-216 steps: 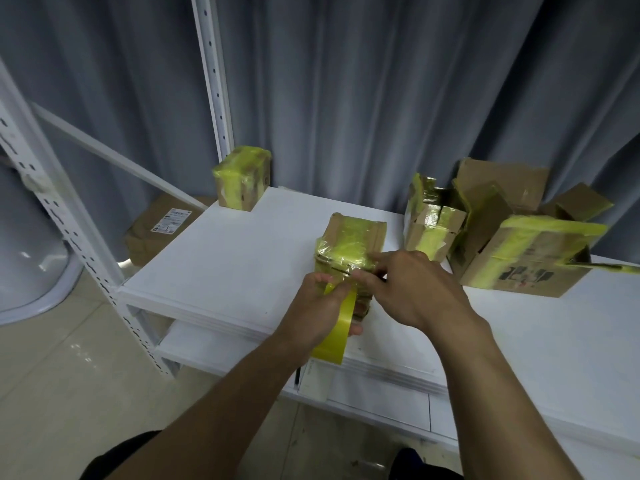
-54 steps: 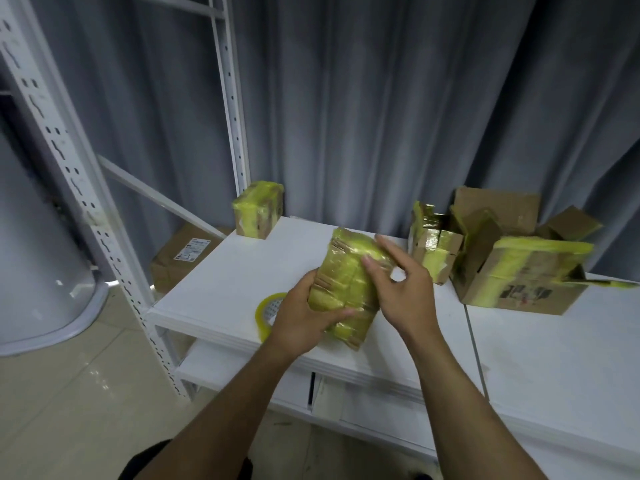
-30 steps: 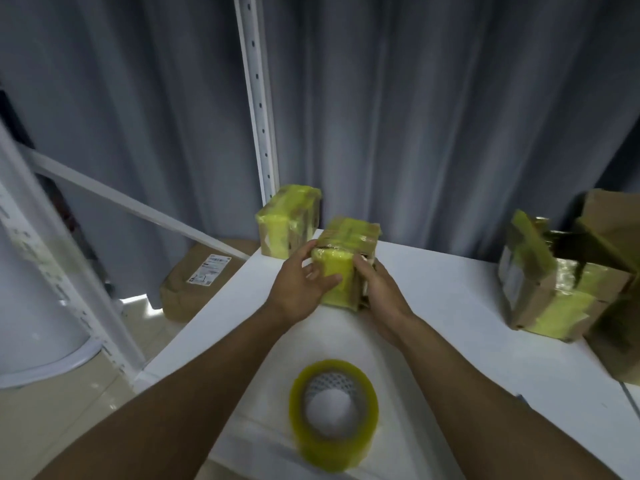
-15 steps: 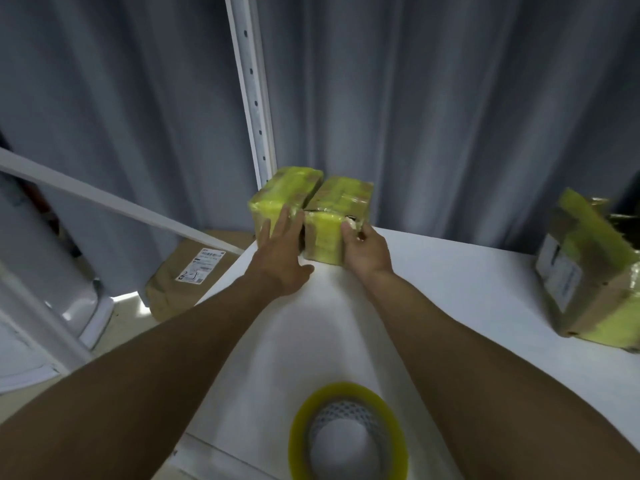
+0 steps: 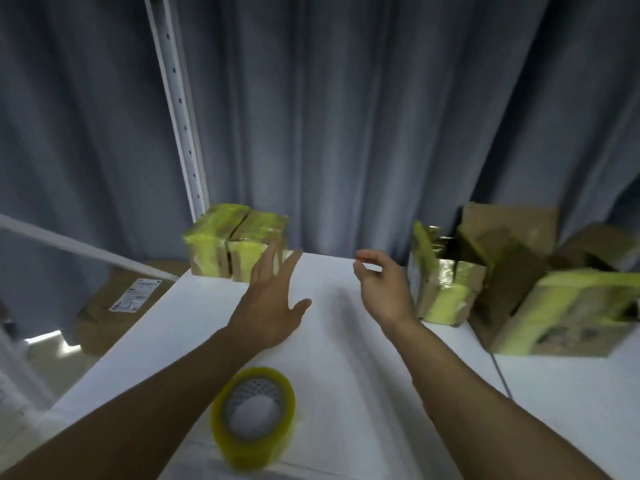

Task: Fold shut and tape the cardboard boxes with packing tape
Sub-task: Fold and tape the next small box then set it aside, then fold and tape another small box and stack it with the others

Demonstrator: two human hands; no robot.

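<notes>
As nothing is held in the head view, the left hand point(image 5: 273, 306) is seen flat with fingers spread, and the right hand point(image 5: 381, 292) is loosely curled round nothing. Two taped boxes point(image 5: 244, 247) are set touching each other just beyond the left fingertips. The open box point(image 5: 446, 285), flaps up, is just right of the right fingers. It should probably be drawn in squarely by both walls. The tape roll point(image 5: 254, 415) is found behind both wrists on the white shelf point(image 5: 346, 344). The open box is crowded on its far side by a larger box point(image 5: 568, 313).
</notes>
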